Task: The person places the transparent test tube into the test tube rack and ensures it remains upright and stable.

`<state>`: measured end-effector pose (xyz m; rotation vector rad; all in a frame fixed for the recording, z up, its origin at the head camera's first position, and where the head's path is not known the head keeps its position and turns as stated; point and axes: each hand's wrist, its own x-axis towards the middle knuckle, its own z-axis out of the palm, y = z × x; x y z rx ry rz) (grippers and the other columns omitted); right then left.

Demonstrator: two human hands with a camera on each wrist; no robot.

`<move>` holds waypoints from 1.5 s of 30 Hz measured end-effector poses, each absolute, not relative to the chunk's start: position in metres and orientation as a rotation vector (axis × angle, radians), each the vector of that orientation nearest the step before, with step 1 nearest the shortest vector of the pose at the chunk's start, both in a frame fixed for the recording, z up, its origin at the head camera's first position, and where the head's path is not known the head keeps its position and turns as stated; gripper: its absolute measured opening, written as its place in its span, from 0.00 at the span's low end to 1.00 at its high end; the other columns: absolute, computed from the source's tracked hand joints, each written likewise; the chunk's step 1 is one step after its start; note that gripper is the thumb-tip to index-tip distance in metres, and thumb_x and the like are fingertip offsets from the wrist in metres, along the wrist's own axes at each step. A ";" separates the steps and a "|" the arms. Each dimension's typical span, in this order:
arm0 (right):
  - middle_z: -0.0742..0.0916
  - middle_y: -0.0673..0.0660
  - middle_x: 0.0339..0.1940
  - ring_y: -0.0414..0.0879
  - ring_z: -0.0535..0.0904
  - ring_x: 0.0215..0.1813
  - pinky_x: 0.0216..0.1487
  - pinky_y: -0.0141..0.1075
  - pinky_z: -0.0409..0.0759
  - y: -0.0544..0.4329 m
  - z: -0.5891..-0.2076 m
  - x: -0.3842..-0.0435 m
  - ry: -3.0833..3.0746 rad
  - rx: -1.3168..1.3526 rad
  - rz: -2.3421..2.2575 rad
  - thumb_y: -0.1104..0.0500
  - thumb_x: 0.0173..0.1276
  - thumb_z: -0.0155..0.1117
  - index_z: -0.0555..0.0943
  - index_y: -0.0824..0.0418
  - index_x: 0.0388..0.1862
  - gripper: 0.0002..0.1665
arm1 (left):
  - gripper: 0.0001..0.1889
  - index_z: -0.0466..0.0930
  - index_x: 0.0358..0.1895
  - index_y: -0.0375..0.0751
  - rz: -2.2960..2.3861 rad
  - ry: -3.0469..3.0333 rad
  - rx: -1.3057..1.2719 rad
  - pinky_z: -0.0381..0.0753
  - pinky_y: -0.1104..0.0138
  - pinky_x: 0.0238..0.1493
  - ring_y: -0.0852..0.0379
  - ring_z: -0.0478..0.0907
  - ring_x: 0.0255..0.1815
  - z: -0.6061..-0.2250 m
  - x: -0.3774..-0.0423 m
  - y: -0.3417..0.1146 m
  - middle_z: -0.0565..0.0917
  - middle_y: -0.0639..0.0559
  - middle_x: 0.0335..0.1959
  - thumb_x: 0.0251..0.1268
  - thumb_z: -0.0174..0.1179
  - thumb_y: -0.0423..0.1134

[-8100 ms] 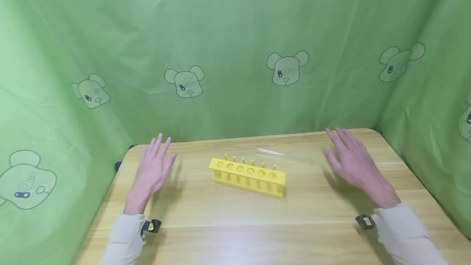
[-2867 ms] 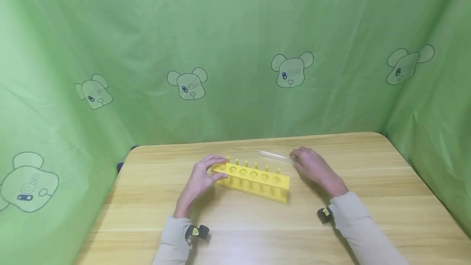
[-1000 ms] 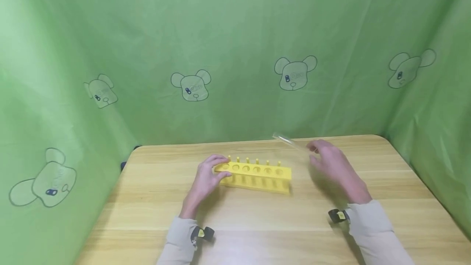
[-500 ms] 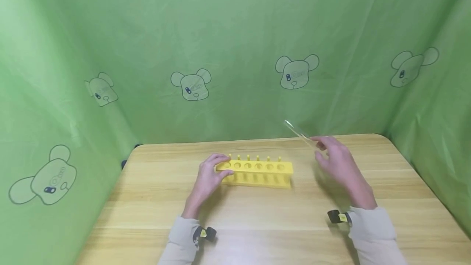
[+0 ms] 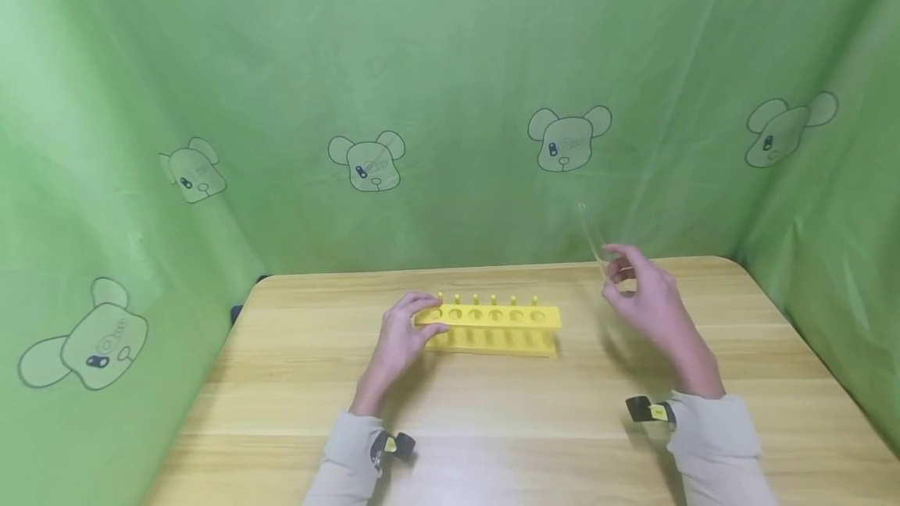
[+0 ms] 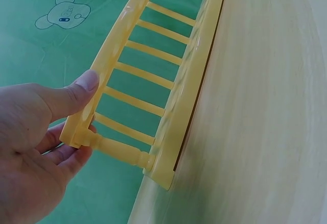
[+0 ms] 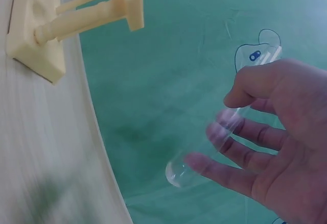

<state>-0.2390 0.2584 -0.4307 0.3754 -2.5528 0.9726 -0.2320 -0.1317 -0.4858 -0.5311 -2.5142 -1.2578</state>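
A yellow test tube rack [image 5: 492,317] with a row of holes and pegs stands upright on the table. At its left end my left hand [image 5: 395,342] grips the top bar, thumb in front and fingers behind, as the left wrist view also shows on the rack [image 6: 163,152]. To the right of the rack, my right hand [image 5: 650,299] pinches a clear glass test tube [image 5: 592,236] above the table. The tube leans, its upper end toward the back left in the head view. In the right wrist view the tube's rounded bottom [image 7: 176,175] shows below the fingers.
The wooden table [image 5: 492,428] has rounded back corners. Green curtains [image 5: 450,61] printed with bear heads close in its back and sides. Each wrist carries a small black camera, such as the right one [image 5: 638,409].
My left hand has taken hold of the rack and turned it straighter. My right hand has picked the test tube up from the table, raised it and tipped it more upright.
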 end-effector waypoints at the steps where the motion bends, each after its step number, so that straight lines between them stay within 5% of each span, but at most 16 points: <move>1: 0.85 0.60 0.46 0.58 0.83 0.49 0.38 0.27 0.86 0.258 -0.430 -0.239 -2.550 0.369 0.986 0.72 0.63 0.65 0.72 0.64 0.69 0.34 | 0.25 0.85 0.55 0.35 -1.262 -2.517 -0.529 0.77 0.56 0.68 0.48 0.81 0.58 -0.486 -0.232 -0.132 0.85 0.46 0.54 0.51 0.78 0.34; 12: 0.85 0.61 0.48 0.54 0.81 0.51 0.41 0.17 0.79 0.251 -0.425 -0.234 -2.476 0.304 1.171 0.66 0.72 0.64 0.72 0.65 0.65 0.24 | 0.23 0.84 0.57 0.36 -1.277 -2.573 -0.547 0.75 0.57 0.70 0.48 0.79 0.62 -0.482 -0.232 -0.138 0.84 0.47 0.58 0.56 0.75 0.33; 21: 0.86 0.59 0.50 0.34 0.80 0.48 0.44 0.18 0.81 0.246 -0.422 -0.229 -2.388 0.250 1.307 0.62 0.74 0.66 0.73 0.63 0.64 0.23 | 0.23 0.84 0.57 0.35 -1.272 -2.569 -0.564 0.76 0.58 0.69 0.49 0.80 0.61 -0.481 -0.231 -0.138 0.84 0.46 0.57 0.57 0.74 0.31; 30: 0.85 0.60 0.52 0.36 0.82 0.46 0.44 0.23 0.85 0.236 -0.415 -0.222 -2.282 0.285 1.407 0.59 0.76 0.65 0.75 0.65 0.63 0.21 | 0.24 0.84 0.57 0.36 -1.280 -2.562 -0.552 0.75 0.57 0.70 0.48 0.80 0.62 -0.482 -0.231 -0.138 0.84 0.46 0.57 0.55 0.75 0.32; 45: 0.85 0.67 0.51 0.34 0.81 0.48 0.47 0.22 0.83 0.217 -0.408 -0.219 -2.178 0.308 1.430 0.72 0.69 0.67 0.78 0.72 0.60 0.21 | 0.23 0.84 0.59 0.37 -1.296 -2.577 -0.583 0.74 0.55 0.71 0.48 0.79 0.63 -0.478 -0.230 -0.144 0.84 0.46 0.59 0.58 0.74 0.31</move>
